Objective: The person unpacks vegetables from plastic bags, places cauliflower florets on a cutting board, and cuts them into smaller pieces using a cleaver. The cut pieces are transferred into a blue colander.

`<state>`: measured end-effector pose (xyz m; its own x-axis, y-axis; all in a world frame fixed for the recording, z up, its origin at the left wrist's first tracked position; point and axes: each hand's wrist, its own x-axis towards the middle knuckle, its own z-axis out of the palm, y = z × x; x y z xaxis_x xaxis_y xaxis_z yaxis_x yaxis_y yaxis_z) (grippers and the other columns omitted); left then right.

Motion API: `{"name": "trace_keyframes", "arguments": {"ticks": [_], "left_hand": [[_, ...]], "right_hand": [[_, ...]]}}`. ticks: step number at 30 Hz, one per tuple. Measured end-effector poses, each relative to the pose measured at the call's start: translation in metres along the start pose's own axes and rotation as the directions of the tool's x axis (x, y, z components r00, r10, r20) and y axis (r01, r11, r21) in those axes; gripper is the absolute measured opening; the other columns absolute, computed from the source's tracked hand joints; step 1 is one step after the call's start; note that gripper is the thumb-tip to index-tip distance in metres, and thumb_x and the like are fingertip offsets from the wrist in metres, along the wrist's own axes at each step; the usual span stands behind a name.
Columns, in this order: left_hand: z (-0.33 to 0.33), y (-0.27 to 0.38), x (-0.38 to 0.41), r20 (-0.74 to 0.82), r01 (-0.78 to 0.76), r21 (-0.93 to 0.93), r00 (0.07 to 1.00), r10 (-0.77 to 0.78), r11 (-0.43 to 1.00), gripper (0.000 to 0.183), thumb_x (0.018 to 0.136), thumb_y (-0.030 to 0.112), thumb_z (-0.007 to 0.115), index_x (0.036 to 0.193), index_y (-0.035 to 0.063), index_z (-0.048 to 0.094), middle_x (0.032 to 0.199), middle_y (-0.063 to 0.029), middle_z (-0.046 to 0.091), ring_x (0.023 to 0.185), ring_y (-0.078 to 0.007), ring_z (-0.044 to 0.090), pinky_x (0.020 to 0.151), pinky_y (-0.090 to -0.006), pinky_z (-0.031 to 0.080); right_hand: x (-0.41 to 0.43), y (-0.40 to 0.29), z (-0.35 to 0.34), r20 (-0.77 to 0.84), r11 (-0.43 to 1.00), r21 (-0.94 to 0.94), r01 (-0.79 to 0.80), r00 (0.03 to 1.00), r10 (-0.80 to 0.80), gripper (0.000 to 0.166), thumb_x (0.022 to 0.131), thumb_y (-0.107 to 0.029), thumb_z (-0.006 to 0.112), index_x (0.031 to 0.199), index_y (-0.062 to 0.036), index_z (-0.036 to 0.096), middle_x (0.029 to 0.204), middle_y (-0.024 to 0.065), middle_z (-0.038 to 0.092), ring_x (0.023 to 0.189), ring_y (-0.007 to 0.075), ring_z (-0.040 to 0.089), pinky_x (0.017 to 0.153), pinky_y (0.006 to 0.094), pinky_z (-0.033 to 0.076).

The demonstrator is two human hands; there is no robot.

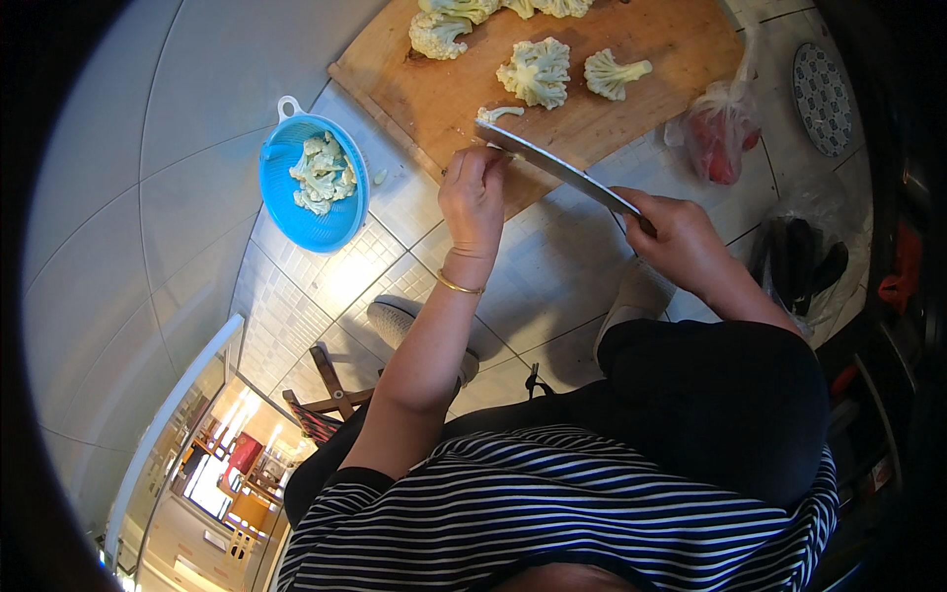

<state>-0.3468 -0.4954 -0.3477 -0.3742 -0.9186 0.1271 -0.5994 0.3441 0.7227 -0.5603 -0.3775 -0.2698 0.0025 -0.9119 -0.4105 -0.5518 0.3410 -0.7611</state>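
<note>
My right hand [677, 233] grips the handle of a kitchen cleaver [566, 172], its blade slanting up and left over the wooden cutting board [414, 111]. Close beside the blade's tip, my left hand [473, 196] has its fingers pinched together at the board's near edge. A pale bit of cauliflower shows at those fingertips, mostly hidden by hand and blade. Just beyond the tip lies a small cauliflower piece [501, 113]. Farther up the board are a larger cauliflower floret [536, 72], a stemmed floret [616, 74] and a big cauliflower chunk [440, 33].
Left of the board, a blue plastic colander [285, 214] holds cut cauliflower [323, 174] on the tiled floor [518, 296]. To the right lie a clear bag of red produce [718, 144], a bag with dark, long items [799, 259] and a patterned round object [823, 100]. A wooden-legged folding stool [336, 396] stands lower left.
</note>
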Motion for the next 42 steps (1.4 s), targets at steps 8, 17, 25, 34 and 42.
{"name": "trace_keyframes", "arguments": {"ticks": [8, 17, 25, 34, 42], "left_hand": [[0.002, -0.001, -0.001, -0.042, 0.025, 0.032, 0.999, -0.023, 0.999, 0.016, 0.073, 0.000, 0.062, 0.088, 0.0045, 0.061, 0.083, -0.0132, 0.060, 0.074, -0.0333, 0.059, 0.065, -0.0392, 0.048], [-0.001, -0.014, -0.009, -0.063, -0.051, 0.089, 0.996, 0.057, 0.995, 0.025, 0.072, -0.001, 0.062, 0.097, 0.0024, 0.061, 0.092, -0.0179, 0.061, 0.080, -0.0358, 0.060, 0.069, -0.0398, 0.049], [0.006, 0.005, -0.001, -0.040, 0.149, 0.001, 0.988, -0.148, 0.989, 0.017, 0.075, 0.003, 0.063, 0.091, 0.0002, 0.059, 0.085, -0.0149, 0.056, 0.074, -0.0331, 0.057, 0.066, -0.0410, 0.047], [0.001, 0.001, 0.008, -0.007, -0.008, 0.118, 1.000, 0.009, 0.993, 0.017, 0.073, 0.005, 0.064, 0.089, 0.0003, 0.060, 0.083, -0.0143, 0.056, 0.074, -0.0311, 0.055, 0.065, -0.0397, 0.046], [-0.006, 0.005, 0.002, 0.027, 0.109, 0.109, 0.993, -0.112, 0.988, 0.015, 0.074, 0.005, 0.066, 0.088, 0.0002, 0.061, 0.082, -0.0136, 0.059, 0.073, -0.0271, 0.059, 0.066, -0.0351, 0.049]], "right_hand": [[0.010, -0.002, 0.007, -0.051, 0.947, -0.291, 0.136, 0.986, -0.157, 0.040, 0.082, -0.009, 0.057, 0.121, -0.0167, 0.057, 0.068, 0.0109, 0.059, 0.057, 0.0275, 0.059, 0.053, 0.0377, 0.049], [0.010, -0.008, 0.007, -0.067, 0.873, -0.453, 0.182, 0.969, -0.237, 0.043, 0.080, -0.010, 0.060, 0.122, -0.0184, 0.056, 0.065, 0.0082, 0.056, 0.051, 0.0279, 0.056, 0.047, 0.0390, 0.047], [0.012, 0.004, 0.019, -0.126, 0.930, -0.331, 0.160, 0.969, -0.211, 0.041, 0.082, -0.011, 0.058, 0.122, -0.0194, 0.057, 0.066, 0.0087, 0.058, 0.053, 0.0283, 0.057, 0.048, 0.0395, 0.048], [0.011, -0.005, 0.012, -0.105, 0.881, -0.454, 0.130, 0.975, -0.198, 0.042, 0.080, -0.015, 0.060, 0.121, -0.0196, 0.054, 0.069, 0.0088, 0.059, 0.055, 0.0282, 0.060, 0.049, 0.0396, 0.049], [0.009, -0.002, 0.019, -0.100, 0.924, -0.366, 0.107, 0.983, -0.154, 0.040, 0.080, -0.016, 0.060, 0.120, -0.0192, 0.055, 0.071, 0.0100, 0.060, 0.058, 0.0299, 0.061, 0.052, 0.0407, 0.051]]}}
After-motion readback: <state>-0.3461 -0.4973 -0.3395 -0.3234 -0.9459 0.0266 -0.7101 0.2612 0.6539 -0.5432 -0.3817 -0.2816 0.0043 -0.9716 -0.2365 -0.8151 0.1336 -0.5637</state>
